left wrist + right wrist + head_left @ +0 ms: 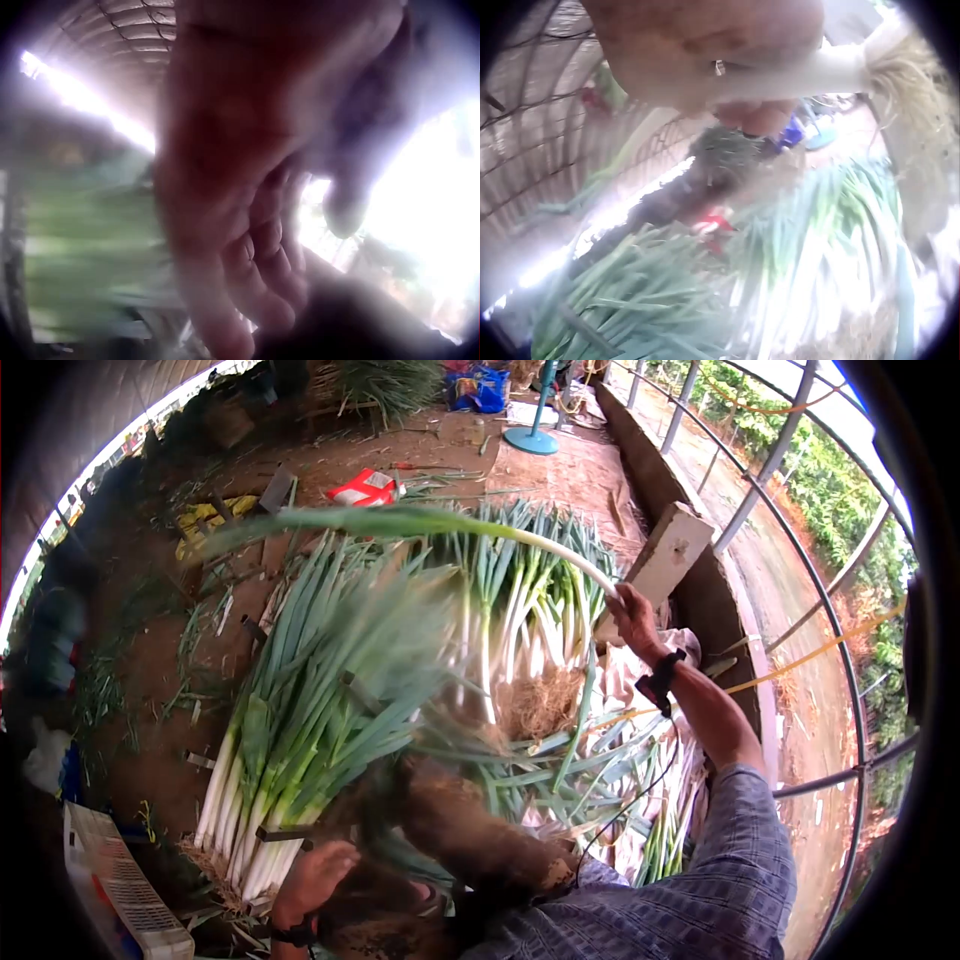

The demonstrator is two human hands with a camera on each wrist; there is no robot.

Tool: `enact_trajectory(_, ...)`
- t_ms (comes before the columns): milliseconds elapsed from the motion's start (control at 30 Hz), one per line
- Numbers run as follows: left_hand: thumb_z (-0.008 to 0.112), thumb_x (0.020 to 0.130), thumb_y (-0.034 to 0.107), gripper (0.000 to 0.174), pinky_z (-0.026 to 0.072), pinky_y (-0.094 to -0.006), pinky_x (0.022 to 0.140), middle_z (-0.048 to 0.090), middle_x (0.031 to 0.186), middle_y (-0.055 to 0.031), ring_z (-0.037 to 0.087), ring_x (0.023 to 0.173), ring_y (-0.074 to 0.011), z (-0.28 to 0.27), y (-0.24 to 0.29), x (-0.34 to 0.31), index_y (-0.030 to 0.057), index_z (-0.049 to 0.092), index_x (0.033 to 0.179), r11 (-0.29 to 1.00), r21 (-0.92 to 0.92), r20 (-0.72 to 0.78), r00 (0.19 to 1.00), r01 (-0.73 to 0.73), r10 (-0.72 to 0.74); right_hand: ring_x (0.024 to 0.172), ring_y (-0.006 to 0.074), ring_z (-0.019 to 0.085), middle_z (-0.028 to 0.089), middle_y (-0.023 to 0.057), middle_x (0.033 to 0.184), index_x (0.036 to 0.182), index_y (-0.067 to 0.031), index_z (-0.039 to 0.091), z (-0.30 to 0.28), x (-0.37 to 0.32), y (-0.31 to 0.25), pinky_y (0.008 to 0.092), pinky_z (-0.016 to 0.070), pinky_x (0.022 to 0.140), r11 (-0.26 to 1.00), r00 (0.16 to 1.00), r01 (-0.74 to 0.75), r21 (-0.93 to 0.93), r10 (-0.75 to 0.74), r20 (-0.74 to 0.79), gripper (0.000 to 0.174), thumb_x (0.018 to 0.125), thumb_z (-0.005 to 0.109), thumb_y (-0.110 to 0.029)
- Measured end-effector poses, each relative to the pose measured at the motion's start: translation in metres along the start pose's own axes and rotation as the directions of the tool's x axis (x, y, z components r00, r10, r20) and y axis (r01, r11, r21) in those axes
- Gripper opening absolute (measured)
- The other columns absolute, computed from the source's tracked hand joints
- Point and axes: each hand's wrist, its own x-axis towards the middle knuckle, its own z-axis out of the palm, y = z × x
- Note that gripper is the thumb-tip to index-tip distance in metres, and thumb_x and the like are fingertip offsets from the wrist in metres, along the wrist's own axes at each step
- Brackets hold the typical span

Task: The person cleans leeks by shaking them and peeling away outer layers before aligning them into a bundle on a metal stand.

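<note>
Raised at the right in the head view, my right hand grips a single leek by its white shank. Its green leaves stretch far to the left, blurred. The right wrist view shows the shank passing through the fist, with the leek's roots sticking out to the right. My left hand is low, beside the root ends of a large leek pile. Its fingers hang relaxed, holding nothing. Another leek bunch lies farther back, roots toward me.
A metal bracket stands at the near pile. Loose leaves cover the ground by my legs. A wooden block leans at the low wall on the right. A plastic crate sits at lower left, and a teal stand base is behind.
</note>
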Motion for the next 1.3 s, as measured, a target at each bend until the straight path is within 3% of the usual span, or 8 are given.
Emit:
enact_trajectory(167,0.058,0.092,0.003,0.018,0.0519,-0.025,0.075,0.069,0.097,-0.0037,0.063,0.087,-0.0096,-0.043,-0.049,-0.039,0.0023,0.063,0.109,0.989,-0.137,-0.366,0.925,0.059,-0.105,0.08,0.0366,0.064,0.067,0.0237,0.087,0.109,-0.002,0.067,0.112,-0.043,0.139,0.0496,0.0497,0.075,0.908,0.875,-0.408,-0.093,0.418,0.245,0.033,0.088,0.065,-0.028)
enact_trajectory(233,0.059,0.092,0.005,0.013,0.0509,-0.0246,0.074,0.067,0.094,-0.0023,0.062,0.085,-0.0084,-0.07,-0.057,-0.059,0.0022,0.064,0.104,0.989,-0.145,-0.53,0.843,0.021,-0.095,0.086,0.0397,0.064,0.067,0.0239,0.091,0.106,0.0004,0.064,0.161,-0.057,0.1,0.0541,0.0485,0.081,0.874,0.966,-0.135,-0.467,0.22,0.133,0.034,0.087,0.068,-0.028)
enact_trajectory(333,0.062,0.093,0.01,0.009,0.0486,-0.0234,0.073,0.063,0.088,-0.0001,0.06,0.083,-0.0079,-0.139,-0.116,-0.077,0.0027,0.065,0.099,0.942,0.308,-0.704,0.698,0.135,0.131,0.095,0.0264,0.065,0.065,0.017,0.101,0.114,0.0002,0.06,0.223,-0.073,-0.015,0.0398,0.0518,0.079,0.927,0.895,-0.096,0.363,-0.079,0.44,0.03,0.093,0.065,-0.021)
enact_trajectory(500,0.068,0.089,0.009,0.012,0.0438,-0.0256,0.074,0.058,0.088,0.0001,0.052,0.083,-0.0079,-0.194,-0.1,-0.06,0.0022,0.06,0.096,1.0,-0.017,-0.886,0.463,0.011,-0.02,0.101,0.0092,0.058,0.064,-0.0005,0.103,0.11,-0.002,0.061,0.253,-0.116,-0.252,0.025,0.0455,0.086,0.716,0.848,-0.006,0.698,-0.366,0.383,0.017,0.096,0.065,-0.01)
enact_trajectory(600,0.07,0.088,0.008,0.02,0.046,-0.0271,0.081,0.062,0.094,-0.0032,0.056,0.09,-0.0104,-0.257,-0.155,-0.018,0.0002,0.059,0.102,0.91,0.368,-0.893,0.345,0.19,0.289,0.088,0.0082,0.055,0.06,-0.0018,0.093,0.1,-0.0058,0.06,0.297,-0.111,-0.267,0.0251,0.0447,0.083,0.54,0.96,-0.205,0.816,-0.05,0.275,0.006,0.096,0.063,-0.009)
enact_trajectory(667,0.077,0.085,0.029,0.057,0.043,-0.0377,0.103,0.061,0.128,-0.0229,0.056,0.123,-0.0295,-0.292,-0.176,0.016,-0.0046,0.056,0.127,0.93,0.34,-0.879,0.401,0.142,0.26,0.084,0.008,0.055,0.059,-0.0023,0.084,0.091,-0.0061,0.06,0.321,-0.113,-0.244,0.0256,0.0457,0.081,0.619,0.931,-0.297,0.727,0.019,0.364,0.007,0.096,0.063,-0.009)
enact_trajectory(967,0.075,0.086,0.015,0.021,0.0394,-0.0285,0.065,0.051,0.07,0.0055,0.045,0.069,-0.0076,-0.357,-0.148,0.136,0.0024,0.06,0.078,0.947,0.309,-0.782,0.543,-0.09,0.306,0.083,0.0081,0.059,0.064,-0.0006,0.089,0.103,-0.0035,0.062,0.319,-0.149,-0.195,0.0238,0.0502,0.074,0.657,0.788,-0.517,0.548,0.117,0.604,0.015,0.092,0.071,-0.01)
enact_trajectory(1300,0.067,0.095,0.019,0.02,0.0472,-0.0272,0.076,0.064,0.086,-0.0055,0.058,0.08,-0.0105,-0.342,-0.139,0.131,-0.0005,0.063,0.092,0.961,0.181,-0.812,0.521,-0.207,0.265,0.1,0.0215,0.059,0.065,0.0127,0.105,0.113,-0.0005,0.061,0.343,-0.139,-0.251,0.0356,0.0495,0.086,0.722,0.889,-0.4,0.565,0.157,0.429,0.043,0.101,0.052,-0.041)
